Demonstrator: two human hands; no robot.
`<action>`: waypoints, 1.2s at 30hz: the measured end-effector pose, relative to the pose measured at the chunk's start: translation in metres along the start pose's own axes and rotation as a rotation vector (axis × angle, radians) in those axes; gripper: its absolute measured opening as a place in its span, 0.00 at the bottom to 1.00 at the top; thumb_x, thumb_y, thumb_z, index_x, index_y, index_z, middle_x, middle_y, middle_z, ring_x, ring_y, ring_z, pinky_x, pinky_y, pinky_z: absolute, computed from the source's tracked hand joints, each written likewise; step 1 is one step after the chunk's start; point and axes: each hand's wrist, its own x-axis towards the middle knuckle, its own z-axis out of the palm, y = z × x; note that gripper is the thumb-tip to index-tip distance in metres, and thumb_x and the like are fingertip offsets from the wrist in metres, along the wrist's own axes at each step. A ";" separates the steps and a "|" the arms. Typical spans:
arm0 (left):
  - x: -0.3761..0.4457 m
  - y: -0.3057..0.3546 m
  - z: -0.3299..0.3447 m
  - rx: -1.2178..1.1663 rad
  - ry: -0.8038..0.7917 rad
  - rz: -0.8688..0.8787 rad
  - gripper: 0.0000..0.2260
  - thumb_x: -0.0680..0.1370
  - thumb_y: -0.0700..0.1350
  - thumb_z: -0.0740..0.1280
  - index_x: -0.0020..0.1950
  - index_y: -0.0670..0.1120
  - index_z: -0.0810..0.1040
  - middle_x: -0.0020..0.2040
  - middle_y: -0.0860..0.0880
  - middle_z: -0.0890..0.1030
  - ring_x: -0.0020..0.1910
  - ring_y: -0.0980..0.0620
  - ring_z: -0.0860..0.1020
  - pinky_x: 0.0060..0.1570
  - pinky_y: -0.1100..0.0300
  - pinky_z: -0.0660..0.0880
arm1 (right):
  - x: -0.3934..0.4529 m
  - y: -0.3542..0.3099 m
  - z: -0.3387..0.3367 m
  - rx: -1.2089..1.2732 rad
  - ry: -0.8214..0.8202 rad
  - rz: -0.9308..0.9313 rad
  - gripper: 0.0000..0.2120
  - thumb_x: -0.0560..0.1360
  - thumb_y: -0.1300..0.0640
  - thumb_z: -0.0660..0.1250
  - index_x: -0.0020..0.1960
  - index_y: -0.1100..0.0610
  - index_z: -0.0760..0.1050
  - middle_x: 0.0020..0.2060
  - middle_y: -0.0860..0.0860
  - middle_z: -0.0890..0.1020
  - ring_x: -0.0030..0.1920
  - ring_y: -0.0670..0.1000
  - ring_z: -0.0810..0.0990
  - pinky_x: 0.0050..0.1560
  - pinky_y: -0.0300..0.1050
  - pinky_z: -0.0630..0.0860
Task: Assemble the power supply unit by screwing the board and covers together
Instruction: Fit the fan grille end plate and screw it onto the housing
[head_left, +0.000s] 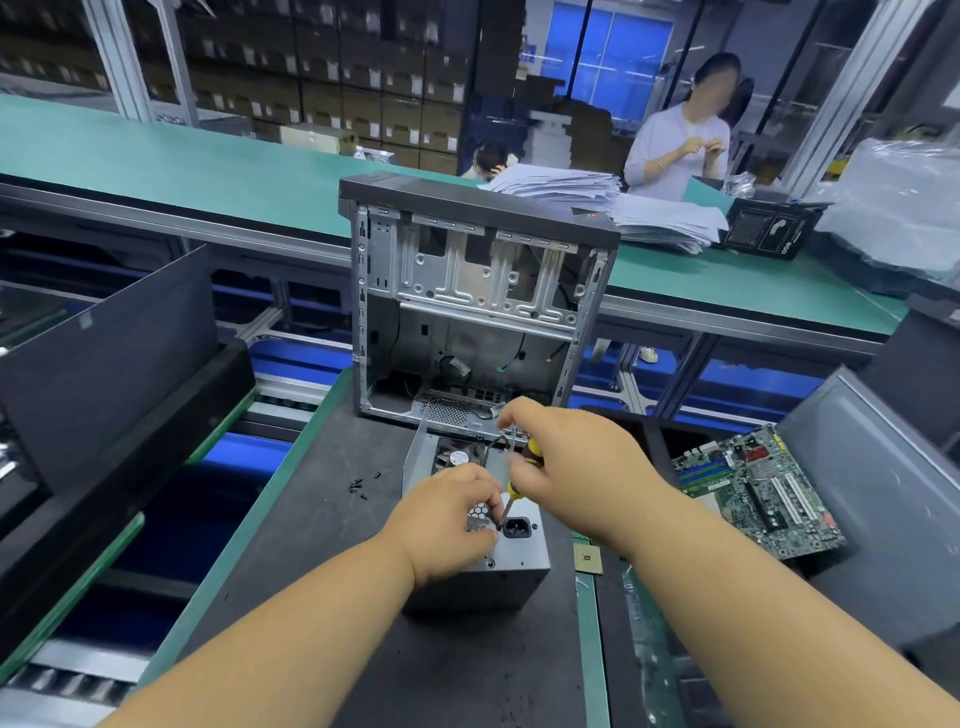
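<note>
Grey power supply unit (519, 558) sits under your hands, socket face up, fan end away. Dark worktop (322, 519), open computer case (483, 306) just beyond. Your right hand (566, 457) is closed round a yellow-black screwdriver (519, 480); left hand (452, 519) curls, pinching its tip at the casing.

Right hand (566, 457) holds screwdriver (522, 478) over power supply (519, 556).

One power supply unit (511, 553), one screwdriver (522, 470), one computer case (478, 296), one motherboard (758, 491), two hands.
</note>
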 end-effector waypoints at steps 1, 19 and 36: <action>0.000 0.000 0.000 -0.006 -0.001 -0.001 0.07 0.71 0.47 0.69 0.41 0.59 0.74 0.52 0.64 0.72 0.52 0.61 0.69 0.46 0.72 0.62 | 0.000 0.001 0.000 -0.032 0.007 0.001 0.13 0.78 0.45 0.59 0.62 0.45 0.69 0.36 0.44 0.77 0.38 0.48 0.72 0.33 0.44 0.67; 0.002 -0.002 0.001 -0.002 -0.002 0.002 0.06 0.70 0.48 0.68 0.42 0.59 0.74 0.49 0.67 0.70 0.52 0.61 0.70 0.48 0.66 0.65 | -0.001 0.002 -0.001 -0.006 -0.020 0.006 0.09 0.76 0.47 0.59 0.55 0.46 0.72 0.45 0.43 0.76 0.45 0.48 0.73 0.39 0.44 0.69; 0.003 -0.006 0.003 -0.004 0.002 -0.004 0.06 0.70 0.48 0.68 0.41 0.59 0.73 0.50 0.67 0.72 0.51 0.63 0.69 0.43 0.74 0.61 | 0.001 0.000 -0.004 0.031 -0.023 -0.012 0.16 0.78 0.50 0.59 0.66 0.43 0.70 0.44 0.41 0.74 0.44 0.46 0.72 0.40 0.44 0.68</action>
